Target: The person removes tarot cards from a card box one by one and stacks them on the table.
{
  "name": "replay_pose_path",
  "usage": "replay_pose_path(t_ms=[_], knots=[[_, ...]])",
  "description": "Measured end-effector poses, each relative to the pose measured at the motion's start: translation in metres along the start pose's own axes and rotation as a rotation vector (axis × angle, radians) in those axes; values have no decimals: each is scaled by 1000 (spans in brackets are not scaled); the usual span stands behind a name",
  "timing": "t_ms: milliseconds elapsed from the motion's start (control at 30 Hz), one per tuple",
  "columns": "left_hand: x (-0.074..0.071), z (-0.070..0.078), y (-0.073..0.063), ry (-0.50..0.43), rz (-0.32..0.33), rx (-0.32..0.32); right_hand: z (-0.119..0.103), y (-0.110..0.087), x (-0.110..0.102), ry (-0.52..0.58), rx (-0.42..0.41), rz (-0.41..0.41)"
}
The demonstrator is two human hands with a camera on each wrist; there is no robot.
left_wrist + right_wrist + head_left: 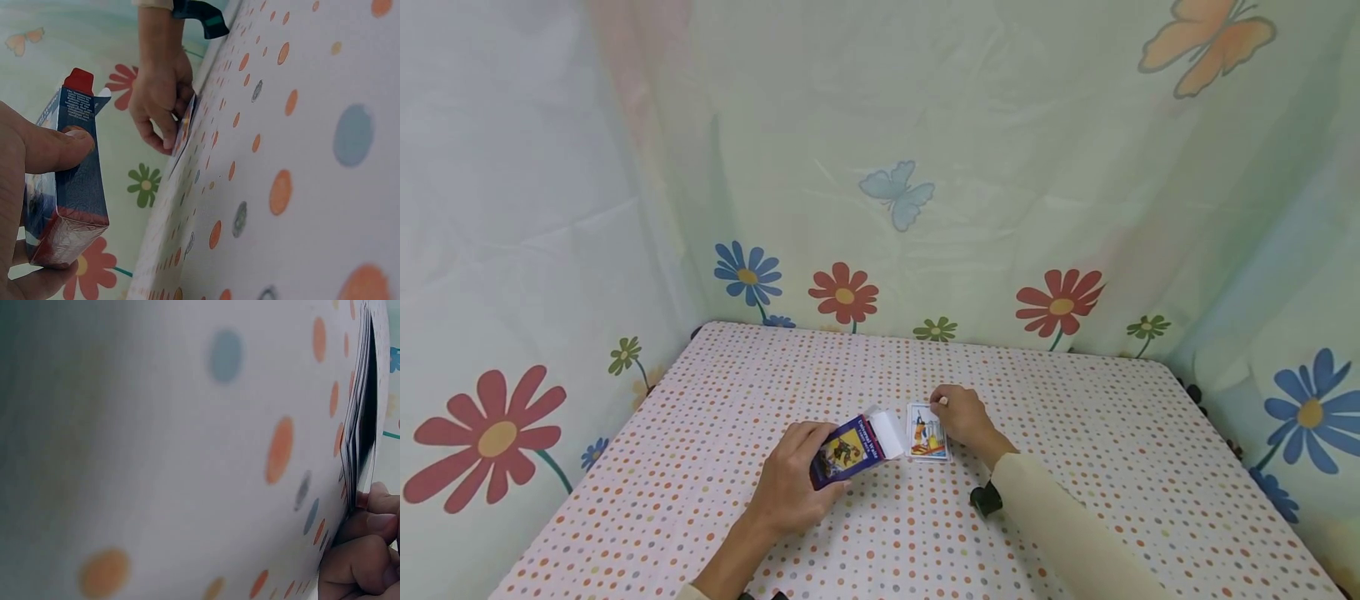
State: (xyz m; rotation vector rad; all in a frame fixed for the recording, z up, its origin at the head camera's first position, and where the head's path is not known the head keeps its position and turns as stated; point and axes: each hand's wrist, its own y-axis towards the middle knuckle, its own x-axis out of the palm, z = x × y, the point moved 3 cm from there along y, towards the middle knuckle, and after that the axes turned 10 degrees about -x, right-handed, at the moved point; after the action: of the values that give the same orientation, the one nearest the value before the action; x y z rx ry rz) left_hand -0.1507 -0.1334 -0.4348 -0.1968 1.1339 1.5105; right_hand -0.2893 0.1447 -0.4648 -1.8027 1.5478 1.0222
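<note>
My left hand (790,482) grips a dark blue tarot card box (847,454) printed "Universal Waite", tilted, its white end flap (889,434) open toward the right. The left wrist view shows the thumb across the narrow side of the box (82,169) and a red tab (79,80) at its far end. Just right of the flap, a small stack of picture cards (928,433) lies face up on the table. My right hand (964,417) pinches the top card at its upper right corner. From the right wrist view, a dark gap parts the upper card from the cards (353,444) below.
A pink-white cloth with coloured dots covers the table (700,500). Curtains with printed flowers and butterflies (985,167) hang close behind the table and at both sides. A black strap (986,499) sits at my right wrist.
</note>
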Motion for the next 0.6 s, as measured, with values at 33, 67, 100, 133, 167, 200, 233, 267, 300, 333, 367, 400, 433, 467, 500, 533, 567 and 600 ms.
replay_pose_path(t_ms=[33,67,100,133,167,200,233,267,300,333,367,400,433,467,500,533,567,600], knots=[[0,0,0,-1,1,1,0,0,0,-11,0,-2],[0,0,0,-1,1,1,0,0,1,-25,-1,-6],[0,0,0,-1,1,2,0,0,0,-37,-2,-7],[0,0,0,-1,2,4,0,0,0,-47,-2,-9],[0,1,0,0,4,5,-1,0,0,-50,0,-10],[0,1,0,-1,5,7,-2,0,0,-56,0,-11],[0,1,0,-3,6,8,-2,0,0,-60,0,-12],[0,1,0,-4,6,9,-3,-1,0,-64,0,-12],[1,1,0,-5,7,10,-3,-1,-1,-64,0,-12],[1,1,0,-7,8,11,-4,-1,-1,-67,-2,-12],[1,1,0,-8,9,12,-4,-2,-1,-66,-2,-11],[1,1,0,-10,9,12,-4,-2,-1,-66,-2,-11],[1,1,0,-12,10,12,-4,-2,-1,-63,1,-11],[1,1,0,-13,12,12,-4,-2,-1,-60,3,-10],[1,1,0,-15,13,12,-4,-2,-1,-58,3,-11],[1,1,0,-16,14,12,-4,-2,-1,-55,4,-10],[1,1,0,-17,14,12,-4,-3,-2,-52,3,-10],[1,1,0,-18,14,12,-5,-3,-2,-48,5,-9]])
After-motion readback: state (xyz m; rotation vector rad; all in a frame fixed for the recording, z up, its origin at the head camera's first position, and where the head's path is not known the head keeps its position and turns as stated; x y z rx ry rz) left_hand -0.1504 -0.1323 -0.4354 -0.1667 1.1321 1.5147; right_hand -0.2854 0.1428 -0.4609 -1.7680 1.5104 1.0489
